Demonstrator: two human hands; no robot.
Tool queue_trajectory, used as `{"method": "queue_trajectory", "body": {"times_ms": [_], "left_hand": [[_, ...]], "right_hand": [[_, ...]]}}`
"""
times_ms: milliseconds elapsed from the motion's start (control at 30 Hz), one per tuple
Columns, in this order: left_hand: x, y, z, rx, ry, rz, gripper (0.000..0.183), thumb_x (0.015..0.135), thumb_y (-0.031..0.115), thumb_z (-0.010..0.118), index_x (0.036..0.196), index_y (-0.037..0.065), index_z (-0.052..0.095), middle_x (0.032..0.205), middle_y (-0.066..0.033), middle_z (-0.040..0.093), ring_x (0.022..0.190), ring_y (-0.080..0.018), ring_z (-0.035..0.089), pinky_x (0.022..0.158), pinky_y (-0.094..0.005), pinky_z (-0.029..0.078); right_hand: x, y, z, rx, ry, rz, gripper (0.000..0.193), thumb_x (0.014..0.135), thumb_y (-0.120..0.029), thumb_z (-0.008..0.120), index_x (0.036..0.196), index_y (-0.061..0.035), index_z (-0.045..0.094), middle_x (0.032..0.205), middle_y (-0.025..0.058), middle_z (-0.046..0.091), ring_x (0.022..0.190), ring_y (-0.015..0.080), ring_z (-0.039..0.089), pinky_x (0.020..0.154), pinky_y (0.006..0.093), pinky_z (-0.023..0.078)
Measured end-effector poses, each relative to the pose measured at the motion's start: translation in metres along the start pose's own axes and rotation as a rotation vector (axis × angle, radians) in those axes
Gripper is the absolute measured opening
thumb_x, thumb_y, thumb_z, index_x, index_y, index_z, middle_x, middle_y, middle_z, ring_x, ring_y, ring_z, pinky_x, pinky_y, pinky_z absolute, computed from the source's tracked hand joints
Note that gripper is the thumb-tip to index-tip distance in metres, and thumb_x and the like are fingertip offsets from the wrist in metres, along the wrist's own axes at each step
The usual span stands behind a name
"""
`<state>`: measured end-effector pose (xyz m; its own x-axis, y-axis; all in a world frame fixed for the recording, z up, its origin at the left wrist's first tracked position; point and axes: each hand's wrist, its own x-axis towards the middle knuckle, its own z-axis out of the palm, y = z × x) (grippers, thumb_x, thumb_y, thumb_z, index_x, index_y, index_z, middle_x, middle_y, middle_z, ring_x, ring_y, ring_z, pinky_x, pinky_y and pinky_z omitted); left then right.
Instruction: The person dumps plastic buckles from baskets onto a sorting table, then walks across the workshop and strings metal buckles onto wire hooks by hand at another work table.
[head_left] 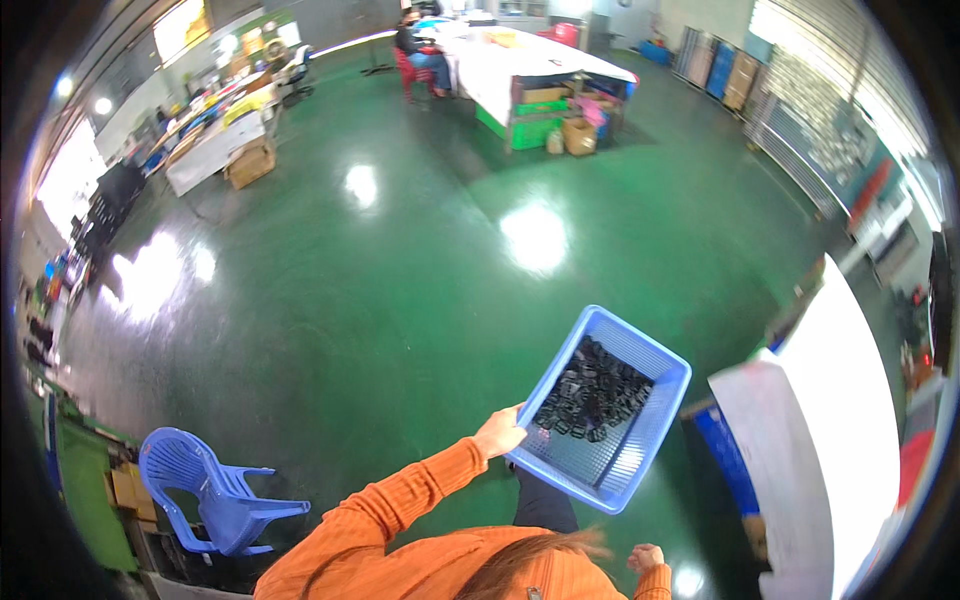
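A blue plastic basket (652,440) with slotted walls hangs tilted in front of my body. My left hand (500,433) grips its left rim, fingers wrapped over the edge. Inside, a heap of small black parts (595,392) lies toward the far left of the basket; their exact kind is too small to tell. My right hand (647,558) is low beside my body, apart from the basket, its fingers curled with nothing visible in them.
To the left stands a blue plastic armchair (215,495). A white-topped table (850,420) is close on the right. Across the green floor (400,270), a person (425,60) sits at a large white table (490,75). Another cluttered table (215,150) is at far left.
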<state>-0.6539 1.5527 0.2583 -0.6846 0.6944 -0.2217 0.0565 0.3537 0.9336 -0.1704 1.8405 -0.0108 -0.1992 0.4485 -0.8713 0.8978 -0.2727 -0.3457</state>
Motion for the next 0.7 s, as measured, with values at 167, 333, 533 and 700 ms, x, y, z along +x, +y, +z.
{"method": "queue_trajectory", "body": {"times_ms": [167, 333, 533, 700], "left_hand": [[0.188, 0.0, -0.143, -0.216, 0.251, -0.287, 0.038, 0.067, 0.002, 0.049, 0.104, 0.001, 0.056, 0.077, -0.0056, 0.059, 0.069, -0.0129, 0.054, 0.064, -0.0292, 0.044], [0.356, -0.001, -0.333, -0.137, 0.639, -0.488, 0.032, 0.063, 0.003, 0.05, 0.092, 0.0, 0.06, 0.071, -0.0066, 0.058, 0.063, -0.0148, 0.054, 0.06, -0.0305, 0.044], [0.582, -0.041, -0.536, -0.383, 0.839, -0.575, 0.033, 0.065, -0.003, 0.053, 0.098, -0.003, 0.058, 0.078, -0.0105, 0.061, 0.068, -0.0189, 0.059, 0.062, -0.0301, 0.046], [0.769, -0.012, -0.689, -0.629, 0.817, -0.626, 0.027, 0.064, -0.006, 0.05, 0.09, -0.013, 0.05, 0.081, -0.0227, 0.054, 0.064, -0.0354, 0.06, 0.049, -0.0463, 0.053]], "right_hand": [[0.127, -0.35, -0.019, -0.989, -0.093, -0.155, 0.008, 0.074, -0.011, 0.053, 0.075, -0.0043, 0.057, 0.072, 0.0107, 0.062, 0.062, 0.0238, 0.059, 0.05, 0.0393, 0.047], [0.196, -0.821, 0.058, -0.667, 0.104, -0.724, 0.016, 0.076, -0.018, 0.051, 0.075, -0.0031, 0.058, 0.074, 0.0122, 0.062, 0.06, 0.0249, 0.058, 0.052, 0.0375, 0.047], [0.147, -1.243, 0.234, -0.302, -0.052, -1.178, 0.027, 0.078, -0.015, 0.05, 0.101, -0.0032, 0.057, 0.075, 0.0096, 0.064, 0.066, 0.0164, 0.061, 0.063, 0.0288, 0.049], [0.26, -1.324, 0.292, -0.713, 0.114, -1.102, 0.025, 0.078, -0.023, 0.049, 0.093, -0.006, 0.06, 0.077, 0.0122, 0.063, 0.069, 0.0232, 0.062, 0.066, 0.0341, 0.049]]}}
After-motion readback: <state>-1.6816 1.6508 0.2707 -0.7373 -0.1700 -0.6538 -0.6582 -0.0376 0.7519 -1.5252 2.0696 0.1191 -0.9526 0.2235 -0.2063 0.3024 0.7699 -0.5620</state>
